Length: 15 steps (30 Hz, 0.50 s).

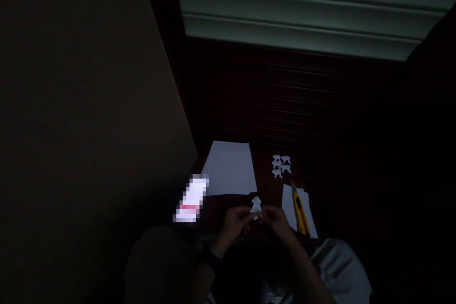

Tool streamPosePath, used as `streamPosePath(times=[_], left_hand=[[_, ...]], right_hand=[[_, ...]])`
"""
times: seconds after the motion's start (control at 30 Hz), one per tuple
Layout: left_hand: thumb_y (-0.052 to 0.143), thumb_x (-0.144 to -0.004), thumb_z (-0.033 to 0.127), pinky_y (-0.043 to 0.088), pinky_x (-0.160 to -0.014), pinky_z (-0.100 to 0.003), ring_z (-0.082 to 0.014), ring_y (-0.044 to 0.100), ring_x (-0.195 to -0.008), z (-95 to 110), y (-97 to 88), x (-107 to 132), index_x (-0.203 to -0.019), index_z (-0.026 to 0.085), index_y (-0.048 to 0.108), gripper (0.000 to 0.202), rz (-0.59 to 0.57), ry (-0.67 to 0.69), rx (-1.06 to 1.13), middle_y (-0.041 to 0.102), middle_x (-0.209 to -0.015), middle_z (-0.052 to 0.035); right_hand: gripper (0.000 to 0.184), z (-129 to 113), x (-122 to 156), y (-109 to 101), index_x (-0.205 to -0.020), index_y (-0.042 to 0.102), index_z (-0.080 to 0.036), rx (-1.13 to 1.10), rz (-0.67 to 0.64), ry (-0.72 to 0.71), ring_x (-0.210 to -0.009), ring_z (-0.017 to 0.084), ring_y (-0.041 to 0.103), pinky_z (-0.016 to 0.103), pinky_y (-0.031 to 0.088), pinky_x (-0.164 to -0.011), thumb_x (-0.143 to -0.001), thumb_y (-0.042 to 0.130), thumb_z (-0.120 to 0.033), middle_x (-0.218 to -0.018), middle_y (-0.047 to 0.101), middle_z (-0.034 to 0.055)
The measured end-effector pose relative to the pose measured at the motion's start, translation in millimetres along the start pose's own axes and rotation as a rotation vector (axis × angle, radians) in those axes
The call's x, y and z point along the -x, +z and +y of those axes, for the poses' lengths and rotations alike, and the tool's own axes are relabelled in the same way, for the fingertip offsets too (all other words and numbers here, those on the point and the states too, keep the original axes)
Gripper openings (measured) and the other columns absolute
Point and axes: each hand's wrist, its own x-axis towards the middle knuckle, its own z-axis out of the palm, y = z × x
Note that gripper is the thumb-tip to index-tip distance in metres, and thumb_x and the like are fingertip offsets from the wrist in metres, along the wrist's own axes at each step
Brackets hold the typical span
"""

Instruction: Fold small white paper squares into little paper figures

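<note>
A small folded white paper piece (255, 204) is held up between both hands over a dark table. My left hand (235, 222) pinches its lower left side with the fingers closed. On the lower right side my right hand (276, 222) pinches it the same way. A dark band sits on my left wrist. The scene is very dim.
A white paper sheet (231, 167) lies behind the hands. Several small folded paper pieces (280, 165) lie grouped at the back right. A yellow utility knife (300, 210) rests on a smaller white sheet (289, 202) at right. A lit phone (192, 198) lies at left.
</note>
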Motion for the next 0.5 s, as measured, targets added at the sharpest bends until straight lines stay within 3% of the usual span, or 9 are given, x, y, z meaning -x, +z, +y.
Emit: streamPosePath(times=[0.23,0.5], left_hand=[[0.062,-0.068,0.042,0.034,-0.032,-0.017,-0.0072,0.048,-0.037,0.9,-4.0,0.6,-0.087,0.01,0.06,0.037,0.006,-0.028,0.06,0.063,-0.069,-0.0058],[0.063,-0.066,0.043,0.037,-0.035,-0.018,-0.0092,0.052,-0.04,10.9,-8.3,1.1,-0.082,0.011,0.06,0.036,-0.094,-0.078,0.062,0.062,-0.064,-0.004]], right_hand=[[0.03,-2.4,1.7,-0.5,-0.08,0.067,-0.014,0.024,-0.033,0.028,-0.055,0.014,0.055,0.024,0.043,-0.049,-0.064,0.069,-0.039,-0.063,0.062,0.0024],[0.028,-1.4,1.3,-2.9,-0.085,0.067,-0.014,-0.019,-0.036,0.05,-0.052,0.012,0.053,0.021,0.04,-0.044,-0.064,0.07,-0.033,-0.062,0.062,0.0026]])
